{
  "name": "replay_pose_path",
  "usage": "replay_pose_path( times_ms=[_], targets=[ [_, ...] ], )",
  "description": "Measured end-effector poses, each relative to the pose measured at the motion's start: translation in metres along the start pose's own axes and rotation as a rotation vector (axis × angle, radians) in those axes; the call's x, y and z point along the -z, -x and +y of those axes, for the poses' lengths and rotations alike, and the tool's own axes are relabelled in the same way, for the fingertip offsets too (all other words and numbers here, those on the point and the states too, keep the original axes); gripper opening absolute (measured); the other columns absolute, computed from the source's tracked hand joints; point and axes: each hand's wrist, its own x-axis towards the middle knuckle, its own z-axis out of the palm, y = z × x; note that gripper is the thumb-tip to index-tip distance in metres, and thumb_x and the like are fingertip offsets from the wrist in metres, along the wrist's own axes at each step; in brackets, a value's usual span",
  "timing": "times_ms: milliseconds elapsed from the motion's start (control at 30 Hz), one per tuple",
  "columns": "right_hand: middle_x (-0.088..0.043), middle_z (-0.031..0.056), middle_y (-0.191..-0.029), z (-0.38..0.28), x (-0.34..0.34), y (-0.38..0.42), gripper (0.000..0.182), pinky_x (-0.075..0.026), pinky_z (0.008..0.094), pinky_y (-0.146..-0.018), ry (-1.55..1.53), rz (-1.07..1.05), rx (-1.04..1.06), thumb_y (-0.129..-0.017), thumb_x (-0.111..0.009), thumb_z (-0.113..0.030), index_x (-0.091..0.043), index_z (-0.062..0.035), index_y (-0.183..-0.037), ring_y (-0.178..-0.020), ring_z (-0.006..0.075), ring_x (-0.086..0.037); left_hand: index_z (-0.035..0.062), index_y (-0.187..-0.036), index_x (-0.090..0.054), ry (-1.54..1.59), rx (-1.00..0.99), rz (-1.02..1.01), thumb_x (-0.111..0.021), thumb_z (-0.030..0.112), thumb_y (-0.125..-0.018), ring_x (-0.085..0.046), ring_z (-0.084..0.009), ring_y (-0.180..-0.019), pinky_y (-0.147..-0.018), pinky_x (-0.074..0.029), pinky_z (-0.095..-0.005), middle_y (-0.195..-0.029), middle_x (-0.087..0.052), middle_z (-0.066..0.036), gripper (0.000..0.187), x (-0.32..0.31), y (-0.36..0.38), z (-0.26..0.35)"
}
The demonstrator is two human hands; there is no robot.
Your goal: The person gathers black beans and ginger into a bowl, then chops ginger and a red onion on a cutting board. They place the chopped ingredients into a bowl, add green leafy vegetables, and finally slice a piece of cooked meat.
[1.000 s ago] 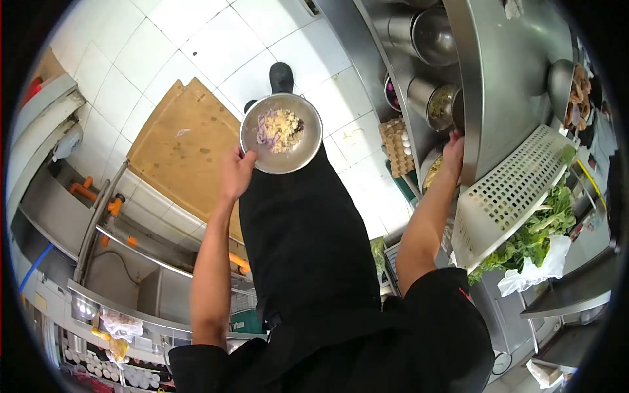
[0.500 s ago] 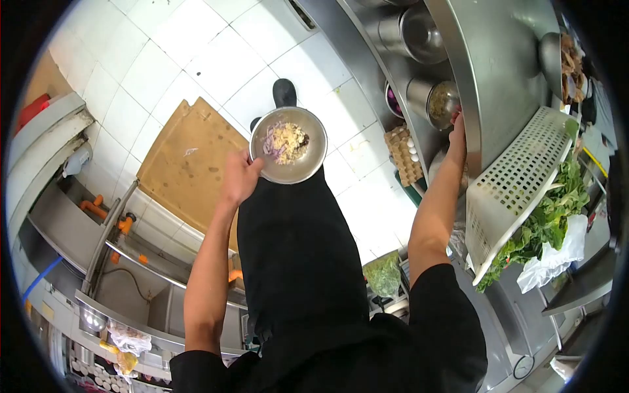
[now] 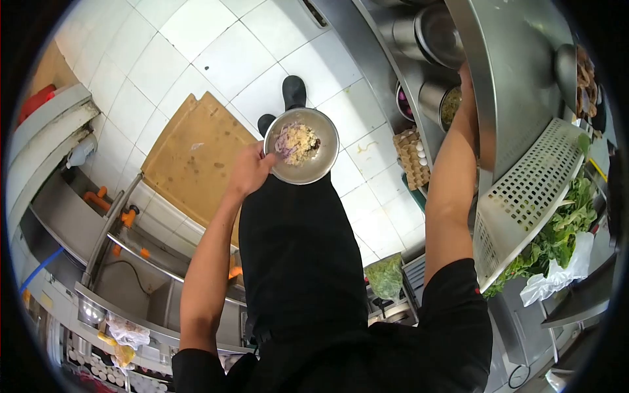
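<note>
**Bowl held at the rim**

Left hand [image 3: 246, 171] pinches the steel bowl [image 3: 301, 147] by its rim, above the legs. Likely light, rigid, slick; contents loose, so keep it level. Right hand [image 3: 466, 78] reaches the shelf [image 3: 504, 72]; its fingers can't be made out.

Shiny steel mixing bowl [image 3: 302, 154], brushed stainless counter edge [image 3: 498, 85], glossy white floor tiles [image 3: 216, 46], matt worn wooden board [image 3: 196, 157], perforated white plastic crate [image 3: 524, 203], cardboard egg tray [image 3: 413, 157].
</note>
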Motion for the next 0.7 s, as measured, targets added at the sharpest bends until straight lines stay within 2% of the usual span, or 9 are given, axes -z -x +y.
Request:
replay_pose_path(
  times_ms=[133, 200, 433, 500, 567, 700],
  targets=[
    [-0.065, 0.0044, -0.104, 0.0, 0.025, 0.01, 0.031, -0.047, 0.0273, -0.053, -0.117, -0.029, -0.149, -0.094, -0.053, -0.033, -0.058, -0.0121, -0.116, -0.07, 0.0198, -0.06, -0.0043, -0.086, -0.063, -0.012, -0.004, 0.013, -0.055, 0.016, -0.082, -0.054, -0.0149, -0.06, -0.06, -0.045, -0.0331, -0.063, -0.056, -0.008, 0.022, -0.003, -0.008, -0.008],
    [-0.065, 0.0046, -0.105, 0.001, 0.035, 0.017, 0.032, -0.048, 0.028, -0.054, -0.158, -0.045, -0.222, -0.094, -0.054, -0.034, -0.058, -0.0123, -0.117, -0.071, 0.0208, -0.061, -0.0044, -0.086, -0.061, -0.013, 0.017, -0.009, -0.057, 0.014, -0.081, -0.055, -0.0224, -0.059, -0.061, -0.046, -0.0369, -0.062, -0.055, -0.013, 0.02, -0.001, -0.008, 0.0],
    [-0.065, 0.005, -0.108, 0.008, 0.061, 0.059, 0.035, -0.05, 0.0305, -0.057, -0.234, -0.064, -0.431, -0.093, -0.054, -0.035, -0.058, -0.0131, -0.119, -0.074, 0.0241, -0.063, -0.0041, -0.081, -0.061, 0.118, -0.009, 0.015, -0.055, 0.012, -0.08, -0.053, -0.0192, -0.052, -0.055, -0.044, -0.0354, -0.056, -0.054, -0.01, 0.018, -0.008, -0.017, -0.003],
    [-0.063, 0.005, -0.114, 0.038, 0.076, 0.041, 0.037, -0.051, 0.0368, -0.064, -0.22, -0.072, -0.427, -0.092, -0.053, -0.037, -0.057, -0.0145, -0.122, -0.088, 0.0277, -0.062, -0.0037, -0.08, -0.061, 0.114, -0.008, -0.006, -0.055, 0.012, -0.08, -0.054, -0.0175, -0.053, -0.055, -0.044, -0.0347, -0.057, -0.054, -0.009, 0.017, -0.008, -0.021, -0.003],
    [-0.061, 0.0051, -0.12, 0.083, 0.119, 0.025, 0.04, -0.053, 0.0431, -0.072, -0.208, -0.073, -0.425, -0.092, -0.052, -0.038, -0.055, -0.0158, -0.125, -0.101, 0.0314, -0.062, -0.0036, -0.08, -0.061, 0.107, -0.017, -0.003, -0.055, 0.012, -0.08, -0.054, -0.0172, -0.053, -0.056, -0.044, -0.0346, -0.057, -0.055, -0.009, 0.017, -0.008, -0.024, -0.005],
    [-0.06, 0.0077, -0.124, 0.074, 0.181, 0.058, 0.04, -0.054, 0.042, -0.075, 0.118, 0.265, -0.353, -0.091, -0.054, -0.032, -0.055, -0.0141, -0.127, -0.103, 0.0299, -0.061, -0.0033, -0.08, -0.062, 0.106, -0.027, 0.015, -0.055, 0.013, -0.08, -0.054, -0.0173, -0.054, -0.056, -0.045, -0.0343, -0.057, -0.055, -0.009, 0.017, -0.006, -0.021, -0.007]
  ],
)
